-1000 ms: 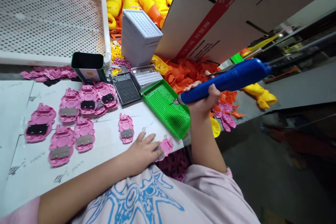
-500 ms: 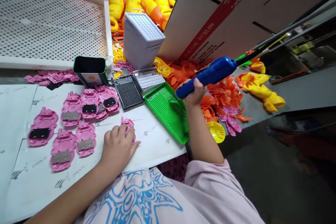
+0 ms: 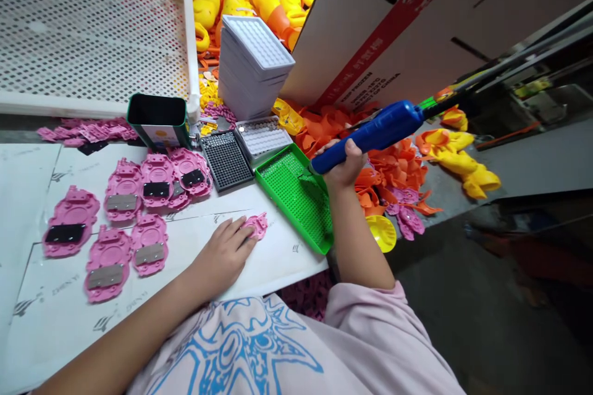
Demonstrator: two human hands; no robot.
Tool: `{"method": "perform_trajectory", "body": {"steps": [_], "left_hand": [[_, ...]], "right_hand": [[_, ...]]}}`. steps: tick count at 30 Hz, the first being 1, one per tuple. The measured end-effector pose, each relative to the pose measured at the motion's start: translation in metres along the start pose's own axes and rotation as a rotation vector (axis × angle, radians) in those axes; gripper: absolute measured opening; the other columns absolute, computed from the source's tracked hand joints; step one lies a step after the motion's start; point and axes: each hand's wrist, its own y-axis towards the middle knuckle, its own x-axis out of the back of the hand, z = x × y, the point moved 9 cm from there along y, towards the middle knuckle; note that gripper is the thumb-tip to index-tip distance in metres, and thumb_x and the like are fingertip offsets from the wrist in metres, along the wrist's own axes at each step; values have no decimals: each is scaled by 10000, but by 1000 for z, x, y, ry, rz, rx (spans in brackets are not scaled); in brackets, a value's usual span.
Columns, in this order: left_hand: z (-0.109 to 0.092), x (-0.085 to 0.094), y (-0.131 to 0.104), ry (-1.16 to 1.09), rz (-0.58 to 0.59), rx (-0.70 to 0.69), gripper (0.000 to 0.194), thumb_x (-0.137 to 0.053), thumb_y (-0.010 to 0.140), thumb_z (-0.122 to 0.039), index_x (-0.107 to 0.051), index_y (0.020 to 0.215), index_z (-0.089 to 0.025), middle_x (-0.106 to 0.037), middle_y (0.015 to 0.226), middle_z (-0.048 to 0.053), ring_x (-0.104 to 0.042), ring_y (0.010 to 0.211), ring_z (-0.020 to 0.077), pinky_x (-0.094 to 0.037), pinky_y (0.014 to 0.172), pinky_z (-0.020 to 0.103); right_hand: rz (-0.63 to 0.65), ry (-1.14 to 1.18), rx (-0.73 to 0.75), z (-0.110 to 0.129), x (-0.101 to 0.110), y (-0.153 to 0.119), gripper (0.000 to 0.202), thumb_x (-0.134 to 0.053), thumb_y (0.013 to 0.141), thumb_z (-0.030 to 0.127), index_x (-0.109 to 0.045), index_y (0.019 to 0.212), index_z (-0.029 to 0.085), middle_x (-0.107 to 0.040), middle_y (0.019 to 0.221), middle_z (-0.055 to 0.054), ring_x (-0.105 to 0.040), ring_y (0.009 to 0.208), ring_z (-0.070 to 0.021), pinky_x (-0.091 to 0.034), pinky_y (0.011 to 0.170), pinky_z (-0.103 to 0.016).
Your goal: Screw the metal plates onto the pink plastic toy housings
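Note:
My right hand is wrapped round a blue electric screwdriver, its tip pointing down and left over a green perforated tray. Small screws lie at the upper end of that tray. On the white sheet, my left hand curls its fingers over a pink plastic part, hiding much of it. To the left lie several similar pink plastic parts, fitted with black or grey plates held by screws.
A dark perforated tray and a white tray adjoin the green one. Behind stand a green-rimmed bin, stacked white trays and a white crate. Orange parts, a yellow cup and a carton are on the right.
My left hand has shifted slightly right with the pink plastic part, which has turned from upright to pointing right. The screwdriver stays nearly in place over the green tray.

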Motion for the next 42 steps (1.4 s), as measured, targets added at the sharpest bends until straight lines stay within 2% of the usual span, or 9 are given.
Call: {"method": "perform_trajectory", "body": {"steps": [3,7,13,17,20,29,35,38,42], "left_hand": [[2,2,-2,-28,-47,23,316,-473,897,-109,-652,1149,-179,-647,1231,126,-518,1240,305,-431,1011,512],[10,7,-4,29,-81,149,313,-571,900,-277,-641,1173,-141,-629,1243,164,-492,1239,368,-422,995,545],[14,5,-3,65,-47,216,278,-616,877,-309,-683,1112,-176,-615,1305,157,-489,1249,376,-406,985,530],[14,3,-2,36,-35,220,251,-620,879,-299,-695,1090,-186,-634,1298,131,-505,1244,375,-400,981,534],[14,3,-2,32,-39,224,237,-617,884,-295,-699,1082,-194,-641,1294,122,-520,1236,373,-403,975,537],[15,3,-1,4,-31,232,246,-643,868,-287,-701,1090,-199,-648,1283,121,-529,1238,366,-410,979,543],[14,2,-2,13,-23,239,237,-630,877,-279,-699,1090,-200,-647,1285,127,-527,1253,367,-420,991,556],[12,-5,-3,28,-17,227,271,-622,891,-266,-674,1137,-166,-612,1328,157,-510,1291,355,-403,1051,553],[7,-20,-6,47,19,192,325,-609,910,-248,-619,1204,-110,-552,1377,220,-503,1314,326,-404,1093,518]], "right_hand": [[-2,0,-6,5,2,2,316,-621,603,489,-486,692,218,-574,499,59,-562,410,-119,-459,423,-249],[75,3,-37,21,-4,-6,354,-591,624,541,-514,776,230,-563,536,66,-560,437,-114,-480,469,-258],[267,58,-98,46,-32,-61,368,-551,645,591,-552,793,254,-561,551,51,-553,454,-129,-489,473,-286],[378,70,-228,33,-49,-98,401,-633,566,619,-557,743,267,-576,538,57,-557,434,-149,-502,477,-324],[435,136,-259,20,-55,-113,396,-681,549,589,-559,746,268,-618,553,47,-582,447,-164,-507,485,-329],[489,171,-200,11,-53,-120,344,-663,625,543,-571,837,290,-636,599,44,-594,486,-170,-516,518,-336],[531,164,-205,8,-53,-124,361,-664,650,569,-585,774,239,-609,618,22,-597,518,-153,-520,547,-330],[584,146,-164,13,-59,-129,398,-687,648,560,-601,911,274,-617,612,33,-588,499,-162,-518,508,-330],[748,96,-78,18,-74,-139,435,-690,676,531,-596,1049,327,-638,650,35,-594,511,-168,-509,495,-326]]}}
